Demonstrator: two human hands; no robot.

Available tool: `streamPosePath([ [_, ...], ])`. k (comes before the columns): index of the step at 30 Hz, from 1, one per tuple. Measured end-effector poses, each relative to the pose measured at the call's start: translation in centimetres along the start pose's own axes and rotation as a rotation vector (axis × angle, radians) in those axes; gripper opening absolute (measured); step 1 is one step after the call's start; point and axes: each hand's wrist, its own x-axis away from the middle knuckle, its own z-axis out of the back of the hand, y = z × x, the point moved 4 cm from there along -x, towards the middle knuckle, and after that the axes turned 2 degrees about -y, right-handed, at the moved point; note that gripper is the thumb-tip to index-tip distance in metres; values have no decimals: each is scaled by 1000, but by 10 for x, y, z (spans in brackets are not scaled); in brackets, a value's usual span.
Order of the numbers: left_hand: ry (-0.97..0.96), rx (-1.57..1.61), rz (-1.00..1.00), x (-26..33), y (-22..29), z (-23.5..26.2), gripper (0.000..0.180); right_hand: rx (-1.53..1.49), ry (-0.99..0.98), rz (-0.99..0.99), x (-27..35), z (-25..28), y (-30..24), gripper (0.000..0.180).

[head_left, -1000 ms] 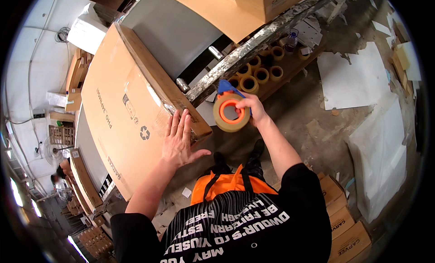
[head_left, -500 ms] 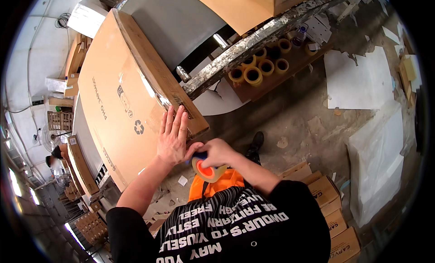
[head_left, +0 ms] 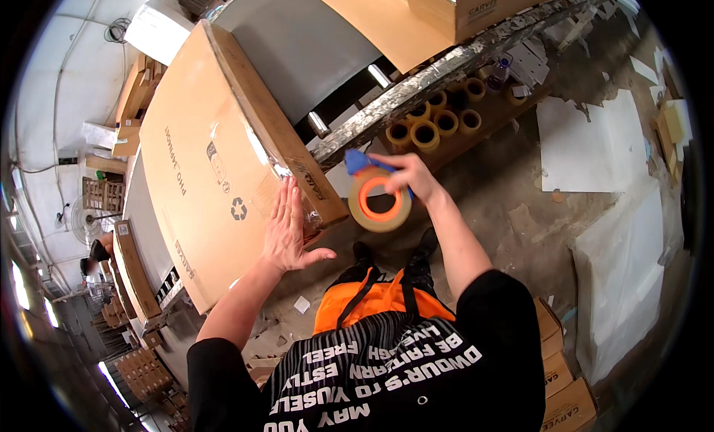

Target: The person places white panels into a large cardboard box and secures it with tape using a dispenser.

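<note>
A tape dispenser [head_left: 380, 200], orange-cored roll with blue handle, sits held just beside a large flat carton's [head_left: 201, 179] end.

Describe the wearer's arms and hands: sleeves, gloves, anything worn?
Both forearms are bare below black sleeves pushed up near the elbows. Left hand and right hand wear no gloves, and no rings, watch or wristbands are visible. The black top carries white lettering across the chest, with an orange garment and dark straps below it.

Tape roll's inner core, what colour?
Orange, inside the tan tape roll held by the right hand; head view.
</note>
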Motion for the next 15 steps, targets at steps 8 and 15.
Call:
streamPosePath([
  [8, 8, 32, 11, 8, -5, 1, 128, 452, -307, -205, 29, -49, 56, 72],
  [15, -81, -54, 7, 12, -7, 4, 116, 1265, -467, -238, 1, -187, 109, 39],
])
